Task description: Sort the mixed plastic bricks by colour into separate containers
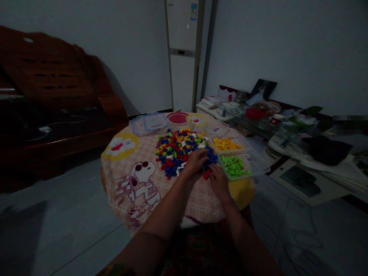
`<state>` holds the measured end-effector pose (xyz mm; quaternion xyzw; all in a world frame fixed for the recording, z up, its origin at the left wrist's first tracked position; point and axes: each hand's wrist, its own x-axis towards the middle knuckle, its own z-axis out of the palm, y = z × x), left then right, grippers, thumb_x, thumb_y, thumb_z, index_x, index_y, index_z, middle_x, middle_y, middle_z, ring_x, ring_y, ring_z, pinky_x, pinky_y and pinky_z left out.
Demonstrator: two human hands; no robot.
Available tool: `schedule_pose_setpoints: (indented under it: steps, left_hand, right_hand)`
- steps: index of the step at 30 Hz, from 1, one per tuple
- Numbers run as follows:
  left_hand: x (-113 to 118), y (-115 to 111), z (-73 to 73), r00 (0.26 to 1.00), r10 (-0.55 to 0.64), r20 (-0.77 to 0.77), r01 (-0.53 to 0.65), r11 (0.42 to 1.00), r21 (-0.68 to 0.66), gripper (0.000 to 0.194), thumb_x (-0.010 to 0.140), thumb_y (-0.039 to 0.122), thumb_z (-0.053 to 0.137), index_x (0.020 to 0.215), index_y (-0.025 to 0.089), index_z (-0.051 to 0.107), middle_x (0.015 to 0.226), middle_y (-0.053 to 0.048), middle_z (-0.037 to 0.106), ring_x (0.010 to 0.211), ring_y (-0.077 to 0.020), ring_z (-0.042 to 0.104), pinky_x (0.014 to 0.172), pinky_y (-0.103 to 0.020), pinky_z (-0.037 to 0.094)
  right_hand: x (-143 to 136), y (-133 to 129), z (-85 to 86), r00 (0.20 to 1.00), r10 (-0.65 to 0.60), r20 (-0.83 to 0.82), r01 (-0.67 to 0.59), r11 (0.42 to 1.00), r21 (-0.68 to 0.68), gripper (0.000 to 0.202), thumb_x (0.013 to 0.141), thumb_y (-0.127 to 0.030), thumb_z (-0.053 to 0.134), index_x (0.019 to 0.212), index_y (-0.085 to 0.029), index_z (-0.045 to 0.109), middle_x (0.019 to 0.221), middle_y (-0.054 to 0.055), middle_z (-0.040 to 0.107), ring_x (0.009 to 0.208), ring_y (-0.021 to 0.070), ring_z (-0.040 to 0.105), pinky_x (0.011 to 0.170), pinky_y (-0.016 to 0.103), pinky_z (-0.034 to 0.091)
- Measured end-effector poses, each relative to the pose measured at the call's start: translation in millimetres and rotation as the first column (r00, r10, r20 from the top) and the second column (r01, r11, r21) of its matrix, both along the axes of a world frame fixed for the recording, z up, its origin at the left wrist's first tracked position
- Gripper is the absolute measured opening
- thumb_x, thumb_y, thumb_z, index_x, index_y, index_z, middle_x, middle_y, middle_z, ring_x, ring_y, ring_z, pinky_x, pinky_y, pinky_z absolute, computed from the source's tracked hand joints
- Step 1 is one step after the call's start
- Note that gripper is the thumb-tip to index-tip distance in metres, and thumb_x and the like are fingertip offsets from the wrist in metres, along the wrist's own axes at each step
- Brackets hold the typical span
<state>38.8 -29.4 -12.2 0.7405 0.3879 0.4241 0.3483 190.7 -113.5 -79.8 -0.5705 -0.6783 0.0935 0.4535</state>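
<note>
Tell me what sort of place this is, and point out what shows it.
Most likely a living room in a home: there is a wooden sofa, what looks like a tall standing air conditioner, and a tablecloth with cartoon prints.

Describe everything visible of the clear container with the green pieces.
The clear container looks like transparent plastic: rectangular, low-walled, open-topped. It sits upright on the patterned tablecloth, its right end seeming to overhang. Green pieces heap toward its left side; the right part shows mostly bare. A similar container of yellow pieces lies beyond it. The right hand is near its left wall; contact is unclear.
</note>
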Motion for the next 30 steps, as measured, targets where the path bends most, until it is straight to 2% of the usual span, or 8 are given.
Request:
schedule_pose_setpoints:
  steps: [3, 6, 10, 14, 18, 23, 26, 30]
  left_hand:
    - [-24, 5, 6.5, 0.962, 0.229, -0.147, -0.225, 0.974, 0.040, 0.035, 0.085, 0.012, 0.061, 0.116, 0.017, 0.075, 0.117, -0.010, 0.075, 0.106, -0.0230, 0.070, 0.098, -0.035, 0.053]
    - [-49, 11, 12.6, 0.871, 0.428, -0.242, -0.421, 0.903, 0.080, 0.033, 0.085, 0.013, 0.060, 0.114, 0.016, 0.076, 0.116, -0.011, 0.075, 0.106, -0.0241, 0.070, 0.099, -0.034, 0.051]
    - [-91, 16, 16.1, 0.692, 0.657, -0.299, -0.664, 0.742, 0.090, 0.030, 0.087, 0.018, 0.057, 0.109, 0.018, 0.077, 0.115, -0.011, 0.075, 0.109, -0.0264, 0.068, 0.100, -0.037, 0.049]
    - [-127, 16, 13.1, 0.547, 0.765, -0.342, -0.803, 0.594, 0.043, 0.030, 0.087, 0.026, 0.057, 0.108, 0.018, 0.077, 0.111, -0.012, 0.076, 0.104, -0.0273, 0.069, 0.092, -0.036, 0.050]
    - [-136, 17, 8.3, 0.553, 0.717, -0.424, -0.798, 0.602, -0.023, 0.031, 0.081, 0.040, 0.067, 0.100, 0.019, 0.078, 0.104, -0.012, 0.077, 0.099, -0.0285, 0.071, 0.083, -0.034, 0.050]
    - [-130, 22, 4.4, 0.554, 0.692, -0.463, -0.790, 0.612, -0.030, 0.026, 0.074, 0.032, 0.071, 0.097, 0.022, 0.078, 0.104, -0.009, 0.078, 0.098, -0.0277, 0.071, 0.081, -0.033, 0.051]
    - [-128, 25, 2.4, 0.580, 0.728, -0.366, -0.795, 0.603, -0.060, 0.025, 0.074, 0.031, 0.070, 0.095, 0.021, 0.079, 0.100, -0.008, 0.079, 0.095, -0.0265, 0.072, 0.082, -0.032, 0.051]
    - [-123, 26, 0.3, 0.694, 0.711, -0.112, -0.719, 0.678, -0.153, 0.028, 0.076, 0.033, 0.066, 0.095, 0.020, 0.080, 0.093, -0.005, 0.079, 0.086, -0.0234, 0.072, 0.075, -0.030, 0.053]
  right_hand:
    - [0, -1, 0.2, 1.000, -0.012, 0.000, 0.012, 1.000, -0.007, 0.044, 0.092, -0.019, 0.046, 0.128, -0.020, 0.069, 0.139, 0.013, 0.064, 0.130, 0.0259, 0.058, 0.116, 0.050, 0.043]
    - [0, -1, 0.9, 1.000, -0.014, 0.001, 0.014, 1.000, -0.017, 0.043, 0.092, -0.020, 0.046, 0.128, -0.018, 0.070, 0.140, 0.014, 0.063, 0.131, 0.0260, 0.058, 0.117, 0.049, 0.043]
    - [0, -2, 1.5, 1.000, -0.017, -0.008, 0.017, 1.000, -0.008, 0.042, 0.093, -0.021, 0.047, 0.128, -0.020, 0.070, 0.139, 0.013, 0.064, 0.129, 0.0257, 0.058, 0.116, 0.049, 0.043]
    - [0, -2, 1.3, 1.000, -0.020, -0.007, 0.020, 1.000, -0.009, 0.042, 0.092, -0.020, 0.047, 0.127, -0.020, 0.070, 0.138, 0.013, 0.065, 0.128, 0.0261, 0.059, 0.116, 0.050, 0.043]
    - [1, -1, 1.7, 1.000, -0.019, -0.001, 0.019, 1.000, -0.022, 0.042, 0.092, -0.020, 0.047, 0.127, -0.020, 0.070, 0.139, 0.013, 0.064, 0.130, 0.0262, 0.058, 0.116, 0.050, 0.043]
    - [2, -2, 1.7, 1.000, -0.023, 0.000, 0.023, 0.999, -0.022, 0.042, 0.093, -0.021, 0.046, 0.127, -0.018, 0.070, 0.138, 0.013, 0.065, 0.129, 0.0256, 0.059, 0.116, 0.049, 0.043]
    - [1, -2, 1.7, 1.000, -0.022, 0.010, 0.022, 1.000, -0.016, 0.042, 0.093, -0.020, 0.046, 0.127, -0.017, 0.070, 0.138, 0.014, 0.064, 0.129, 0.0256, 0.059, 0.116, 0.048, 0.043]
    - [0, -1, 1.8, 1.000, -0.014, 0.014, 0.014, 1.000, -0.013, 0.043, 0.093, -0.020, 0.046, 0.128, -0.016, 0.070, 0.139, 0.015, 0.064, 0.129, 0.0264, 0.059, 0.116, 0.048, 0.043]
